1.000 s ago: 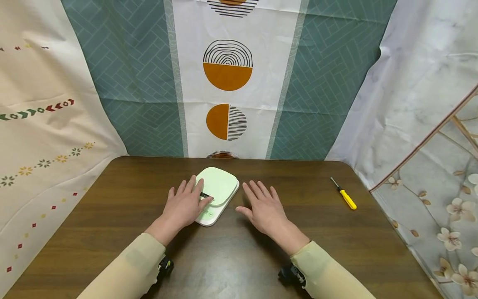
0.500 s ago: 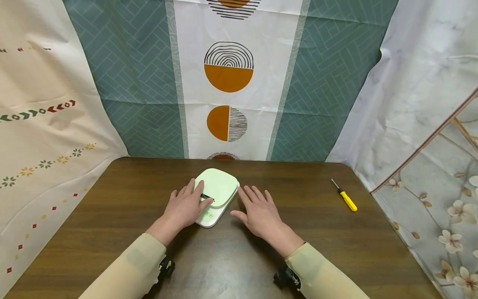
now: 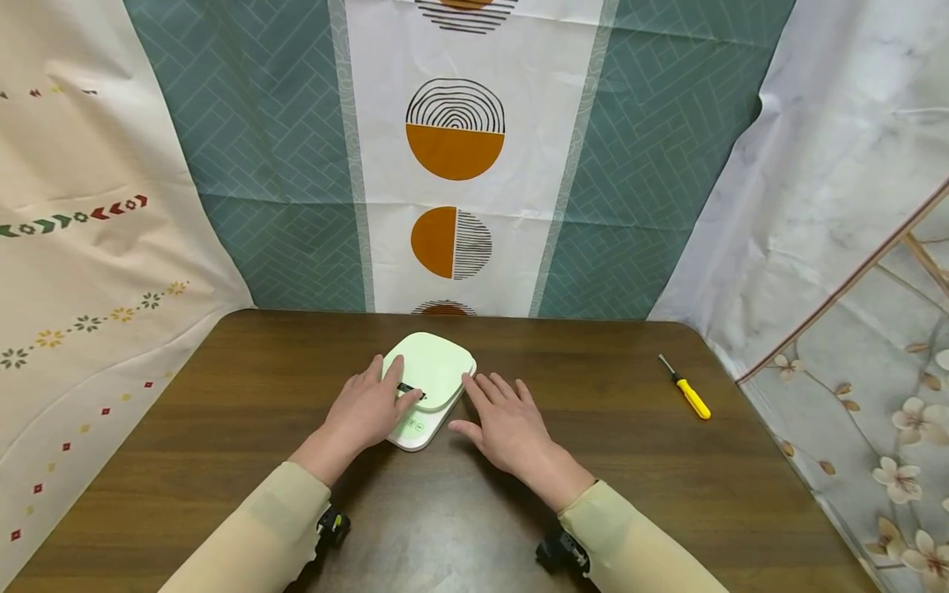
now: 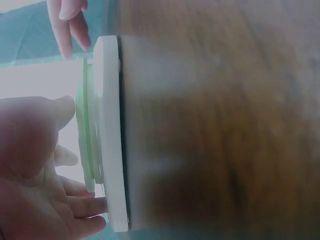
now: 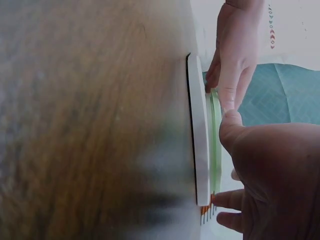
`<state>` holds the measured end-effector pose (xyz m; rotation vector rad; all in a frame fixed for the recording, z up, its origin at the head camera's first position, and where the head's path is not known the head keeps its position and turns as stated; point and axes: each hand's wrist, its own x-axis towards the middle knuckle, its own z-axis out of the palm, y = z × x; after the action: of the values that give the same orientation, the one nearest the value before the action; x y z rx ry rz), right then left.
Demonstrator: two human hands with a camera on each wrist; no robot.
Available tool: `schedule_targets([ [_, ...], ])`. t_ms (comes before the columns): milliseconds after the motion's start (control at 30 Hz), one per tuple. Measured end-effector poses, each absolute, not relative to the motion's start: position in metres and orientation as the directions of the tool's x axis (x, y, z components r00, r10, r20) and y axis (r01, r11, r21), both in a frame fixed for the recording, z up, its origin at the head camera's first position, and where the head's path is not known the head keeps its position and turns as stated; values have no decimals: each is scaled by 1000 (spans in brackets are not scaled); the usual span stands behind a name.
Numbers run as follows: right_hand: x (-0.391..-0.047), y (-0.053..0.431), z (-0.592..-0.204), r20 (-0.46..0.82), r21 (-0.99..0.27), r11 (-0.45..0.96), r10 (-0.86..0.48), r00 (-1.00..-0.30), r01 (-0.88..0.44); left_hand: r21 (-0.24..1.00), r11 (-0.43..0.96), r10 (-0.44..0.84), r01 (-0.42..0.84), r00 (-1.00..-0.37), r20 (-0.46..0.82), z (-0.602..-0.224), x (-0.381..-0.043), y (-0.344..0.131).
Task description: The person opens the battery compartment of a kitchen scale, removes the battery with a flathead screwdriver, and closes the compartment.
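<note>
A kitchen scale with a pale green platform and white base lies flat on the table, turned slightly. The left hand lies at its left side, fingers nearly straight along the edge, thumb reaching over the dark display strip. In the left wrist view, its lower fingers meet the side of the white base. The right hand has straight fingers, its index fingertip right at the scale's right edge. Its thumb points toward the near right side. In the right wrist view, fingertips come close to the platform's rim.
A screwdriver with a yellow handle lies on the right of the brown wooden table. Patterned cloths hang behind and on both sides. Each wrist carries a black camera.
The right hand has moved left, from apart from the scale up to its right edge. The left hand has stayed nearly in place beside the scale, which looks unmoved.
</note>
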<state>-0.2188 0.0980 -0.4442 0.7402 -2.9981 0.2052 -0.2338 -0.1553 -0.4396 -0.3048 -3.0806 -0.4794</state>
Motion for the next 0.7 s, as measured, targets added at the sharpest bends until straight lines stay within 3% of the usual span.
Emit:
schedule_targets([
  [700, -221, 90, -446, 44, -128, 846, -516, -855, -517, 367, 906, 210, 211, -977, 43, -436, -233, -157],
])
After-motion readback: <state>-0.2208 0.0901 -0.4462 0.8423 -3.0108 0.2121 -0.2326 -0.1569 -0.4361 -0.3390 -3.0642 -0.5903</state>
